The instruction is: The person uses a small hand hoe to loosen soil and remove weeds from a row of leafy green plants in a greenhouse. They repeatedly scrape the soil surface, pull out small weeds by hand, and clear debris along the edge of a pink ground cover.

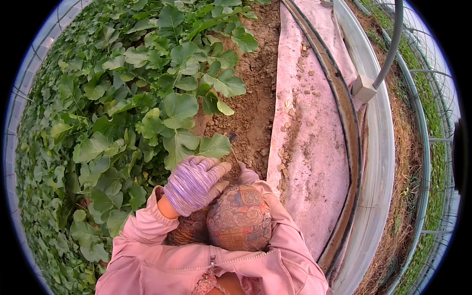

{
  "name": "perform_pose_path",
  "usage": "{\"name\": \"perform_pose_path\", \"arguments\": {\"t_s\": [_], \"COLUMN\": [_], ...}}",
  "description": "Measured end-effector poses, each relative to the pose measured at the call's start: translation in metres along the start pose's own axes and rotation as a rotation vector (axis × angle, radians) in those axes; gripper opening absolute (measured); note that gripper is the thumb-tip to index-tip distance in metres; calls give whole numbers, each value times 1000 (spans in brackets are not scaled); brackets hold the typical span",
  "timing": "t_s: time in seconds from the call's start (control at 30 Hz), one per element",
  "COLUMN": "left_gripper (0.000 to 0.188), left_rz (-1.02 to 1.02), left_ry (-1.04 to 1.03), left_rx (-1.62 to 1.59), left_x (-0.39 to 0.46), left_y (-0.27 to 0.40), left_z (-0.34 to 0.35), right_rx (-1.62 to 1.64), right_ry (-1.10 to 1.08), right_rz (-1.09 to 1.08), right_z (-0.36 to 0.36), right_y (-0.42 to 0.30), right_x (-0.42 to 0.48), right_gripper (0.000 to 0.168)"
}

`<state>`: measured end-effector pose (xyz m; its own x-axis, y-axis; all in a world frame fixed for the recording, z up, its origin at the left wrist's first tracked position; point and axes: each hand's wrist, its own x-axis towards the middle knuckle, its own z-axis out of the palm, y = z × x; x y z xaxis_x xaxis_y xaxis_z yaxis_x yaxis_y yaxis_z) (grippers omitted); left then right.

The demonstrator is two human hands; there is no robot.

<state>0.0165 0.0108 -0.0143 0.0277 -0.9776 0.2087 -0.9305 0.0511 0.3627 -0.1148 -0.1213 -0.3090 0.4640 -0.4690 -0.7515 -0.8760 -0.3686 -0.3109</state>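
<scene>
My left hand (pixel 197 183), in a purple and white knitted glove, lies at the edge of the leafy green plants (pixel 180 110), its fingers pointing right just below a broad leaf (pixel 215 146). Whether it grips a stem is hidden. In a like glove, my right hand (pixel 247 174) is low over the soil in front of my patterned knee (pixel 239 217), partly hidden by it. From this hand a thin tool (pixel 234 154) with a small dark blade (pixel 231 136) points up and to the left, over the bare soil beside the leaves.
A strip of brown soil (pixel 258 84) runs between the plants and a pink ground sheet (pixel 306 147) strewn with dry bits. On the sheet lies a long dark-edged channel (pixel 341 92). Further right stand a concrete block (pixel 364 88) with a metal pole (pixel 392 44) and clear plastic sheeting (pixel 379 147).
</scene>
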Motion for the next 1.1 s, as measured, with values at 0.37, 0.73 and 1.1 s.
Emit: {"name": "perform_pose_path", "arguments": {"t_s": [0.37,0.73,1.1], "left_gripper": [37,34,34], "left_rz": [-5,92,78], "left_ry": [-59,-169,-230], "left_rx": [65,204,148], "left_x": [11,20,26], "left_y": [2,10,7], "left_z": [2,12,9], "right_rx": [1408,603,486], "right_ry": [-97,408,422], "right_rz": [-4,-124,-122], "right_z": [24,-79,-86], "right_y": [-14,-62,-50], "right_x": [11,30,34], "right_gripper": [58,54,57]}}
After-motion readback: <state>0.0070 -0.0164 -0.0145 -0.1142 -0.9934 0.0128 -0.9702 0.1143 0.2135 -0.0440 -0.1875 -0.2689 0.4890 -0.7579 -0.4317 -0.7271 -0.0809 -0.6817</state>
